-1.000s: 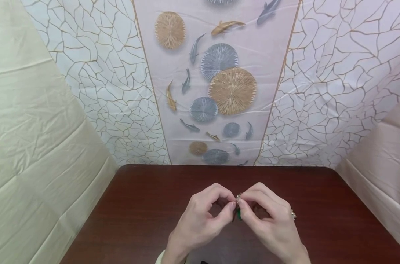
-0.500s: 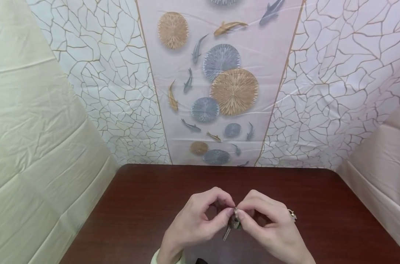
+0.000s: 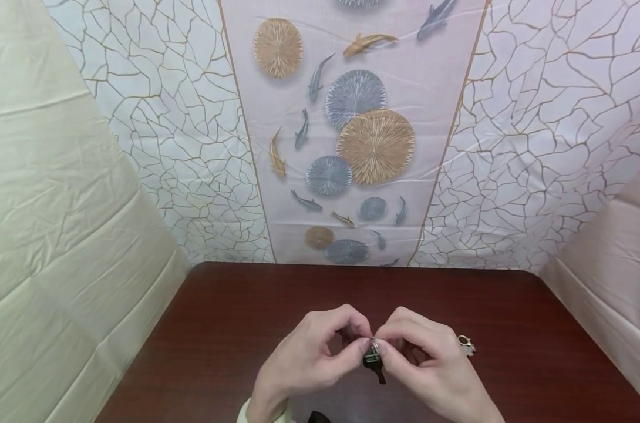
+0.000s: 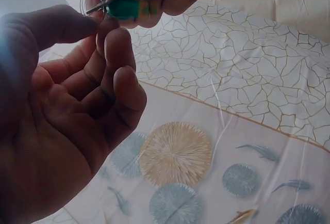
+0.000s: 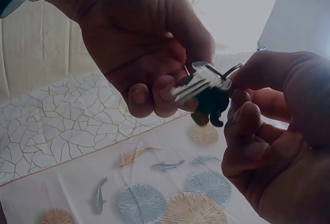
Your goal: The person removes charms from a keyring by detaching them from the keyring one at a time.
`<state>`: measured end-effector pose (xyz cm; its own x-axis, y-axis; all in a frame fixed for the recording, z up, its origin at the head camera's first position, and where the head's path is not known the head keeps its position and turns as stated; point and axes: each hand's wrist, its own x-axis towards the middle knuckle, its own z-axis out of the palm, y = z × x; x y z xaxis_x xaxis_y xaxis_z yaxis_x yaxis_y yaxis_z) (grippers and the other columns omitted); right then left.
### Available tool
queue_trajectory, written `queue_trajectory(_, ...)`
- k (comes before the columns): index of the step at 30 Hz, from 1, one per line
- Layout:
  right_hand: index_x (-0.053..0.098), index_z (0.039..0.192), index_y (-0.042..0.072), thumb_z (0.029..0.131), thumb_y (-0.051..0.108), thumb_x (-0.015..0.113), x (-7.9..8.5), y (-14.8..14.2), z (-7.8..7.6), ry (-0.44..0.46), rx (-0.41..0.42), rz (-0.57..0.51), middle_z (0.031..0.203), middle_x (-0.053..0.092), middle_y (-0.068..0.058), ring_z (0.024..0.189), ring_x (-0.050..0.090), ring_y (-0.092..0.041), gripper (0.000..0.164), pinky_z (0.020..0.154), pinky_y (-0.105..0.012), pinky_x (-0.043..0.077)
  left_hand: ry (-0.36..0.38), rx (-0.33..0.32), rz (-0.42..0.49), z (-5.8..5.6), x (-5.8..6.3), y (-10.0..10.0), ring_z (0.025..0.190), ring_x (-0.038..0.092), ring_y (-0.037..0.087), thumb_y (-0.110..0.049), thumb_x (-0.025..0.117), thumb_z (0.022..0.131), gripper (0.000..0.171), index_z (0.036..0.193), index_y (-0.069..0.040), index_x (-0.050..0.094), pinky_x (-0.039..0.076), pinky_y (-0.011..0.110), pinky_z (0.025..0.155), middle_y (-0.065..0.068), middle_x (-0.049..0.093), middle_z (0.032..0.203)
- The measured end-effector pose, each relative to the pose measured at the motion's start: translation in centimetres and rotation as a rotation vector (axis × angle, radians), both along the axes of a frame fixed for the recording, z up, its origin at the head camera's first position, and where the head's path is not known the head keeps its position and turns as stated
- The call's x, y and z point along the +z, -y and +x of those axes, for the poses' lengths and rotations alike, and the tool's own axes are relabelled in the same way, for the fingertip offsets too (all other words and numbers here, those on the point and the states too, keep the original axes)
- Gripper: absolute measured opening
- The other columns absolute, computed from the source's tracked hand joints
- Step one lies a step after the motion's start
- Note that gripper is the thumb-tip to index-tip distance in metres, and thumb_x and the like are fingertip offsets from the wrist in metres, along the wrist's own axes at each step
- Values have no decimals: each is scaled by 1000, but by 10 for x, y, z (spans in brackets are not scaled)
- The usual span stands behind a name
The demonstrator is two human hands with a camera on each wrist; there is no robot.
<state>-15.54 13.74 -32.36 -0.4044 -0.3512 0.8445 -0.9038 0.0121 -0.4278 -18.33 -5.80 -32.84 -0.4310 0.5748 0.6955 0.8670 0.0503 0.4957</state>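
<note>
A split key ring point(image 3: 374, 344) is pinched between the fingertips of both hands, above the table. The left hand point(image 3: 317, 355) grips it from the left with thumb and forefinger. From the right, the right hand point(image 3: 431, 358) pinches it the same way. Below the ring hangs a dark key point(image 3: 375, 367). In the right wrist view, a silver key point(image 5: 198, 87) and a dark green piece with an orange part point(image 5: 214, 102) hang by the ring. The left wrist view shows the green piece point(image 4: 122, 7) blurred beside a key. Fingertips partly hide the ring.
The dark reddish-brown table point(image 3: 219, 311) lies beneath the hands. Behind it hangs a patterned cloth point(image 3: 352, 235), with plain cream cloth point(image 3: 87, 264) at the left. A black object point(image 3: 318, 417) shows partly at the bottom edge. A jewelled ring point(image 3: 465, 345) shows beside the right hand.
Both hands have come slightly lower and nearer, still pinching the key ring. The hanging keys have turned: a silver key pointing down-left was visible, now a dark one points down.
</note>
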Motion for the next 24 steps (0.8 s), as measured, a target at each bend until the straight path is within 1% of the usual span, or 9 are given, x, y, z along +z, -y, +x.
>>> queue_trajectory(3,65,90,6,78,-18,68,0,0,0,-10,-6,6,77,55,0,67,48,-5,27,50,-13,38,-2,5,1,0,0,0,68,50,-6,1,61,88,16,91,-14,57,46,8,59,-4,61,76)
queue_trajectory(6,65,91,7,77,-18,68,0,0,0,-8,-12,18,77,54,0,67,48,-4,28,51,-12,38,-8,21,3,0,-1,0,67,47,-7,2,60,86,17,90,-14,56,44,6,57,-4,60,76)
queue_trajectory(10,65,91,9,75,-19,68,0,0,0,-3,-15,38,77,54,1,66,48,-3,32,52,-12,38,8,28,17,0,-1,0,66,46,-7,3,59,84,19,88,-15,55,43,7,56,-4,59,74)
queue_trajectory(14,65,91,9,76,-18,68,0,0,0,-11,-3,40,78,55,1,67,47,-4,31,51,-14,38,23,26,23,1,-1,1,66,46,-7,3,59,83,19,87,-14,54,43,7,56,-4,59,72)
queue_trajectory(21,64,92,7,78,-17,68,1,0,1,-16,16,38,78,54,0,69,48,-5,28,53,-14,39,35,102,38,1,-1,-1,66,48,-7,5,59,81,23,87,-15,53,45,9,56,-6,59,73)
queue_trajectory(24,64,92,7,79,-16,67,1,1,1,-24,18,37,79,55,0,69,48,-5,27,53,-14,40,57,116,44,0,-1,-1,66,49,-6,6,58,82,22,87,-15,52,46,11,56,-6,59,73)
